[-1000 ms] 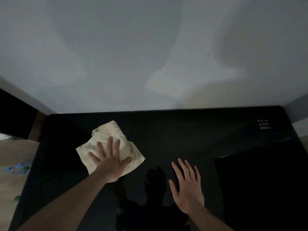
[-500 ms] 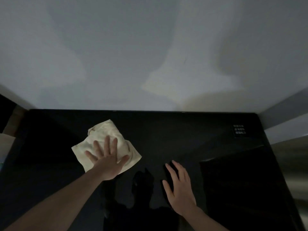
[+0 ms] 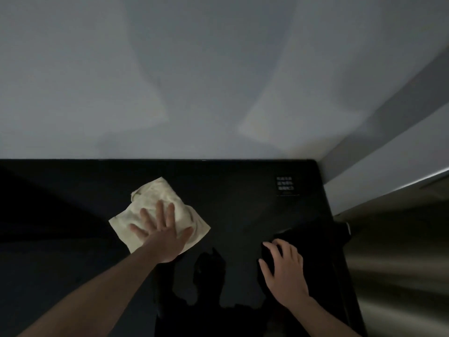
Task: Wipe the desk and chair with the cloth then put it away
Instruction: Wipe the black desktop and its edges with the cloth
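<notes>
1. On top of the glossy black desk point(image 3: 230, 210): lay a crumpled cream cloth point(image 3: 155, 198), left of centre, well short of the back edge.
2. Upon the cloth: was pressed flat the left hand point(image 3: 162, 235), fingers straight and spread, thumb out to the right; palm covered the near half of the cloth, nothing clasped.
3. Toward the right near part of the desk: rested the right hand point(image 3: 284, 273), fingers bent over the edge of a dark object point(image 3: 320, 251); whether gripping it or only touching it could not be told in the dim light.
4. Near the back right corner of the desk: sat a small label point(image 3: 285, 184) with pale print, too blurred to read.
5. Behind the desk: stood a plain grey wall point(image 3: 194, 81), patched with soft light and shadow.
6. Beside the desk's right edge: stood a brushed metal surface point(image 3: 401, 263), faintly reflective.
7. Across the desk between the two forearms: was mirrored a dark outline of the person.
</notes>
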`<state>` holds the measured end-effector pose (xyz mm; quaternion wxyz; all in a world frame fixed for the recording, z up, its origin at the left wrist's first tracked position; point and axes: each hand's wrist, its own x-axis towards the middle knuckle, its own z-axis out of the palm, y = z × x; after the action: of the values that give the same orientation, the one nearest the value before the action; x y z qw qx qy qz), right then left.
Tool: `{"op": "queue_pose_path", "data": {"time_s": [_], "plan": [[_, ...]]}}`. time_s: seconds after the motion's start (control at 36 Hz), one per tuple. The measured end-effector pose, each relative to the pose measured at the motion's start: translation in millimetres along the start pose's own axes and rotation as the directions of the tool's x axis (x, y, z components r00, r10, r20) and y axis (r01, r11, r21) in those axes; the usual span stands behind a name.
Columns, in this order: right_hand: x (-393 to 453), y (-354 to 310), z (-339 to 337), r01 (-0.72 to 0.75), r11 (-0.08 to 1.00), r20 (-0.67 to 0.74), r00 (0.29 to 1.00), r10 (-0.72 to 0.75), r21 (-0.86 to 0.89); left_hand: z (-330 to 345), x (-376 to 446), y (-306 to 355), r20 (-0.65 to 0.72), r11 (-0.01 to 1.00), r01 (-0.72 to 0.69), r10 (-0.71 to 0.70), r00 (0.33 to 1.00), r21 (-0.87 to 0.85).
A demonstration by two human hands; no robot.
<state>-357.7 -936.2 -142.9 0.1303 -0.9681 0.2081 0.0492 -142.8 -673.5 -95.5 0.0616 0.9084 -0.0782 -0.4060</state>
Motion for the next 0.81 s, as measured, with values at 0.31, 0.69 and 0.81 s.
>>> {"op": "queue_pose_path", "data": {"time_s": [0.31, 0.69, 0.81], "plan": [[-9, 75, 4, -0.007, 0.999, 0.035, 0.999, 0.009, -0.053, 27, 0, 60, -0.005, 0.999, -0.032, 0.032, 0.999, 0.018], [-11, 73, 5, -0.049, 0.999, 0.054, 0.997, 0.049, 0.001, 40, 10, 89, -0.030, 0.993, -0.114, 0.115, 0.993, 0.041], [-9, 74, 4, -0.049, 0.999, 0.055, 0.997, 0.049, 0.001, 41, 10, 117, -0.008, 0.990, -0.138, 0.138, 0.990, 0.026]]}}
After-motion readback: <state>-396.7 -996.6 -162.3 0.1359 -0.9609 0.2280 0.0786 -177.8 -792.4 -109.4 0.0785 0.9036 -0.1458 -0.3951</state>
